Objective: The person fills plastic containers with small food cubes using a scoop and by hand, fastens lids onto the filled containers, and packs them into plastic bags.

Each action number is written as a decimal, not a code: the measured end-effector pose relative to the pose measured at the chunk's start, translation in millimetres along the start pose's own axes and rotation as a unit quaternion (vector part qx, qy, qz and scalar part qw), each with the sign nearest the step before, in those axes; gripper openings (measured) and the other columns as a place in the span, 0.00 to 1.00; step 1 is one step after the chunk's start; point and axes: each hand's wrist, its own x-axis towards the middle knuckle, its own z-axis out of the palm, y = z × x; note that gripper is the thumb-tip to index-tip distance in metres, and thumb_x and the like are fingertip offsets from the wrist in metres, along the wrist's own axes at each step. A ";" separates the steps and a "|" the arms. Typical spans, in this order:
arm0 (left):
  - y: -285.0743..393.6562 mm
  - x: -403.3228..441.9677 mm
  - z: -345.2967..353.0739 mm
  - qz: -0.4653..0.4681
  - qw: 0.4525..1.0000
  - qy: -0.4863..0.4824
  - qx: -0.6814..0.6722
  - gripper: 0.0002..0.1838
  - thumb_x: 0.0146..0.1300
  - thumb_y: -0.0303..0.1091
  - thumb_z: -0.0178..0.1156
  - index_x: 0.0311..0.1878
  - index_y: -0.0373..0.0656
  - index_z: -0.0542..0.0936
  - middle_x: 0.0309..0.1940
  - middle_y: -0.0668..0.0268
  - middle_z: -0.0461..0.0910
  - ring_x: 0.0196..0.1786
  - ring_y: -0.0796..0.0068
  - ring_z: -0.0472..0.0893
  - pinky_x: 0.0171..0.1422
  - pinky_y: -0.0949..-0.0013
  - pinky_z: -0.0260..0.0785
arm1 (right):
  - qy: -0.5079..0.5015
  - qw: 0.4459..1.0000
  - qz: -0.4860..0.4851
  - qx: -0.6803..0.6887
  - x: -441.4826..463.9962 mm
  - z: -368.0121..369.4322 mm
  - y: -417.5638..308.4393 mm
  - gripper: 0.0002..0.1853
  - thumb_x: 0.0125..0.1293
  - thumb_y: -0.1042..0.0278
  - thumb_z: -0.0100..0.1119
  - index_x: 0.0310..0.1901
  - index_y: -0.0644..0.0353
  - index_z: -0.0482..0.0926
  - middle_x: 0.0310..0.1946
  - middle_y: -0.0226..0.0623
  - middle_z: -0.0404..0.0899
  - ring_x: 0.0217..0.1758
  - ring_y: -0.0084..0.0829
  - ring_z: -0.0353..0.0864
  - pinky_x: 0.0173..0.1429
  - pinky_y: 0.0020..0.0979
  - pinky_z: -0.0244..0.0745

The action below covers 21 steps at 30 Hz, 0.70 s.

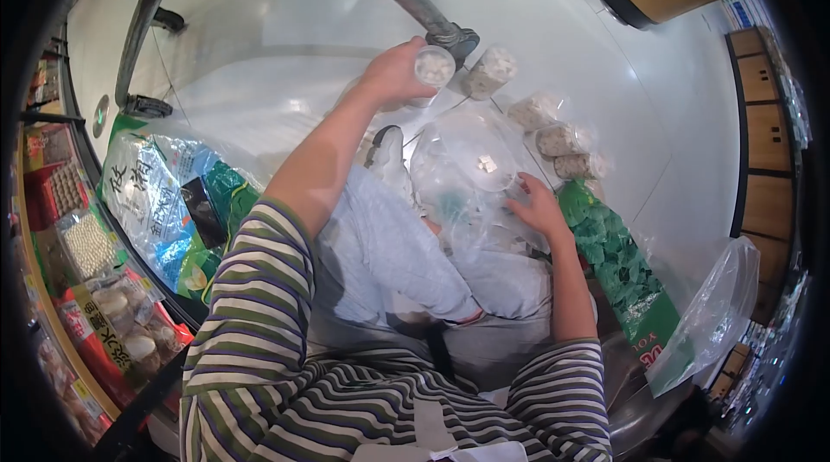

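In the head view my left hand [393,75] is wrapped around a clear plastic cup [434,67] with white chunks inside, held out over the floor. My right hand [538,205] has its fingers apart at the edge of a large clear plastic bag [458,138] between my legs. A few small pale pieces [487,165] show in that bag, near my right fingertips. Beyond my left hand a filled clear cup [491,71] is on the floor. To the right, several similar filled containers [560,140] lie in a row.
A metal frame on casters [149,106] stands at the back left. Large printed plastic bags [147,194] lie at my left, beside shelves of packaged food [112,315]. A green bag [609,246] and a clear bag [713,315] are at my right. Wooden cabinets [765,133] stand farther right.
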 end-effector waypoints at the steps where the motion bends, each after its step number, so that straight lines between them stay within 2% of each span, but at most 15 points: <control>1: 0.4 -0.1 -0.8 0.002 1.000 -0.005 0.001 0.40 0.39 0.44 0.75 0.58 0.42 0.71 0.50 0.51 0.80 0.54 0.52 0.79 0.58 0.57 0.72 | 0.025 1.000 0.011 -0.015 -1.4 -3.2 -6.7 0.30 0.56 0.62 0.68 0.59 0.66 0.73 0.48 0.49 0.79 0.52 0.45 0.79 0.58 0.40 0.73; 3: 0.5 -1.9 -2.1 0.016 1.000 -0.003 0.002 0.40 0.39 0.44 0.74 0.58 0.42 0.71 0.51 0.51 0.80 0.54 0.52 0.79 0.58 0.57 0.72 | 0.044 0.998 0.017 -0.034 2.5 -7.9 -17.5 0.29 0.56 0.62 0.68 0.58 0.66 0.73 0.48 0.49 0.79 0.53 0.45 0.79 0.57 0.40 0.73; 5: -1.0 -3.4 -3.5 0.026 1.000 0.000 0.002 0.40 0.39 0.44 0.74 0.59 0.42 0.71 0.51 0.52 0.80 0.55 0.53 0.79 0.58 0.56 0.72 | 0.107 0.992 -0.025 -0.065 9.4 -11.4 -25.0 0.29 0.56 0.61 0.69 0.58 0.65 0.74 0.48 0.48 0.78 0.55 0.47 0.77 0.58 0.41 0.73; 9: 3.3 -7.2 -11.7 0.018 1.000 0.002 -0.001 0.41 0.38 0.45 0.73 0.59 0.43 0.70 0.51 0.53 0.80 0.55 0.53 0.79 0.57 0.56 0.73 | 0.095 0.987 -0.074 -0.102 25.0 -3.4 -49.5 0.32 0.54 0.59 0.70 0.58 0.65 0.73 0.52 0.51 0.76 0.57 0.51 0.75 0.59 0.43 0.72; 11: 3.4 -7.3 -15.7 0.016 1.000 0.000 -0.009 0.42 0.38 0.45 0.72 0.60 0.43 0.70 0.51 0.53 0.80 0.55 0.54 0.79 0.57 0.56 0.73 | 0.083 0.983 0.011 -0.161 27.3 11.2 -56.2 0.43 0.49 0.56 0.74 0.66 0.59 0.65 0.56 0.53 0.73 0.59 0.54 0.73 0.59 0.42 0.73; 12: 3.1 -6.8 -16.0 0.014 1.000 -0.002 -0.001 0.42 0.39 0.45 0.72 0.60 0.43 0.70 0.52 0.53 0.79 0.55 0.53 0.79 0.57 0.55 0.73 | 0.078 0.983 0.010 -0.164 25.5 18.6 -56.8 0.43 0.49 0.56 0.74 0.66 0.59 0.65 0.56 0.53 0.73 0.59 0.54 0.73 0.59 0.42 0.73; 14: 1.2 -5.3 -16.9 0.009 1.000 -0.005 0.003 0.42 0.39 0.45 0.72 0.60 0.43 0.70 0.53 0.53 0.79 0.55 0.53 0.79 0.57 0.55 0.73 | 0.023 0.975 0.100 -0.196 17.8 33.4 -51.3 0.58 0.43 0.55 0.79 0.74 0.58 0.51 0.62 0.54 0.68 0.63 0.55 0.71 0.61 0.42 0.72; 15: 0.2 -5.0 -16.9 0.011 1.000 -0.008 0.007 0.42 0.39 0.46 0.72 0.61 0.43 0.70 0.53 0.53 0.79 0.55 0.53 0.79 0.58 0.55 0.73 | 0.018 0.974 0.102 -0.199 13.7 39.1 -40.3 0.58 0.43 0.55 0.79 0.74 0.58 0.51 0.62 0.54 0.68 0.63 0.55 0.71 0.61 0.42 0.72; 17: -1.6 -4.5 -17.7 0.011 1.000 -0.014 0.006 0.42 0.40 0.46 0.72 0.61 0.43 0.70 0.53 0.53 0.79 0.55 0.52 0.79 0.58 0.55 0.73 | 0.028 0.973 0.063 -0.222 7.0 44.4 -13.3 0.66 0.40 0.56 0.81 0.75 0.62 0.43 0.62 0.61 0.67 0.63 0.56 0.71 0.64 0.44 0.71; 21: -1.1 -6.0 -18.2 0.012 1.000 -0.019 0.009 0.42 0.40 0.45 0.72 0.61 0.43 0.69 0.53 0.52 0.79 0.55 0.52 0.79 0.59 0.55 0.73 | 0.014 0.978 0.070 -0.195 -1.7 38.0 3.2 0.67 0.37 0.58 0.82 0.75 0.63 0.43 0.64 0.60 0.65 0.65 0.56 0.70 0.65 0.44 0.71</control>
